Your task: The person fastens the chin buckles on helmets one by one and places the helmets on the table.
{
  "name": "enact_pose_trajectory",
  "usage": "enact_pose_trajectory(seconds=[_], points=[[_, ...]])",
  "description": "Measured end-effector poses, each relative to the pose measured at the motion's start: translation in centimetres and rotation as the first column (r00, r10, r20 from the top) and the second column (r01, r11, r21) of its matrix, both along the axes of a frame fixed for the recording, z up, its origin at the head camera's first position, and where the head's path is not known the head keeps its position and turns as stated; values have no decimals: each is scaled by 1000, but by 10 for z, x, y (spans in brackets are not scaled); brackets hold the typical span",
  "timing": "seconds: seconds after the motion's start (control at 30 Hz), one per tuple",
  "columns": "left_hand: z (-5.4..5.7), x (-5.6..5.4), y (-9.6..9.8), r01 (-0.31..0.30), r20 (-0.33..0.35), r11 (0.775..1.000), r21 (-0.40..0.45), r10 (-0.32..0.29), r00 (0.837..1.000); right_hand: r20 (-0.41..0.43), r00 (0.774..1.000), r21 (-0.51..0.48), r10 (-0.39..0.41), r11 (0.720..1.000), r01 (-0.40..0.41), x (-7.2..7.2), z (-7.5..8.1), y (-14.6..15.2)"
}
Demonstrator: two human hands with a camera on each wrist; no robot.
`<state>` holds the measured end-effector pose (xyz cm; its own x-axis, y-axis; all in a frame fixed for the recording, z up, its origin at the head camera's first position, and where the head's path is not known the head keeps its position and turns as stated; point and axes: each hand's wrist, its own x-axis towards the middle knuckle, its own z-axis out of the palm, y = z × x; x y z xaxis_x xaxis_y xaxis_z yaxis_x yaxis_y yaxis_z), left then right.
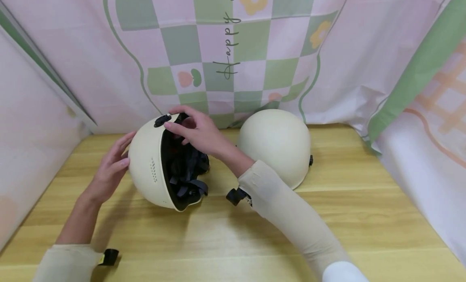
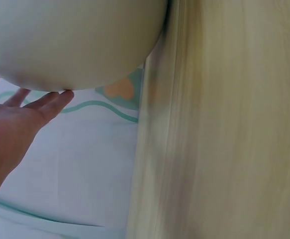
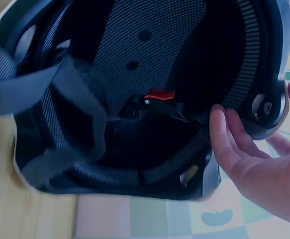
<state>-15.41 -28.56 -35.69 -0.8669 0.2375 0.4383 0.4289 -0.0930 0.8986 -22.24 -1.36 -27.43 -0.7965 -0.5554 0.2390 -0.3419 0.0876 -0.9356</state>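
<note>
A cream helmet (image 1: 145,164) is tipped on its side at the left of the table, its dark opening facing right. My left hand (image 1: 109,170) touches the outer shell at the left; in the left wrist view its fingertips (image 2: 60,99) press the smooth surface. At the top edge, my right hand (image 1: 198,132) grips the rim, fingers inside and thumb outside, next to a black oval fitting (image 1: 162,120). Inside, the right wrist view shows dark padding, grey straps (image 3: 23,92) and a red-and-black buckle (image 3: 159,94).
A second cream helmet (image 1: 274,144) stands dome up to the right, partly behind my right forearm. Both rest on a wooden table (image 1: 225,241). Behind hangs a curtain (image 1: 251,39) with green checks, and white cloth walls (image 1: 32,112) flank the sides.
</note>
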Motion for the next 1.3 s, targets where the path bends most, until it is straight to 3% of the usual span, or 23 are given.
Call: enact_pose_trajectory(seconds=[0.1, 0.2, 0.33, 0.6, 0.9, 1.17, 1.3], points=[[0, 0, 2, 4, -6, 1000, 10, -4, 1000, 139, 990, -90, 8, 996, 5, 0, 3, -5], [0, -1, 3, 4, -8, 1000, 7, -4, 1000, 277, 960, -221, 32, 975, 31, 2, 6, -9], [0, -1, 4, -4, -4, 1000, -17, 4, 1000, 377, 925, -332, 51, 940, 84, 4, 6, -10], [-1, -1, 4, 16, -3, 1000, -16, -16, 1000, 445, 895, -393, 34, 905, 161, 6, 5, -8], [-1, -2, 0, 14, -17, 999, 37, -13, 1000, 502, 864, -493, 38, 833, 250, 0, -4, 5], [-5, 0, -7, 14, -53, 999, 31, -12, 999, 526, 850, -520, 37, 805, 287, -4, -16, 18], [-6, 1, -9, -5, -38, 1000, 17, 6, 999, 550, 834, -528, 43, 791, 308, -7, -23, 24]])
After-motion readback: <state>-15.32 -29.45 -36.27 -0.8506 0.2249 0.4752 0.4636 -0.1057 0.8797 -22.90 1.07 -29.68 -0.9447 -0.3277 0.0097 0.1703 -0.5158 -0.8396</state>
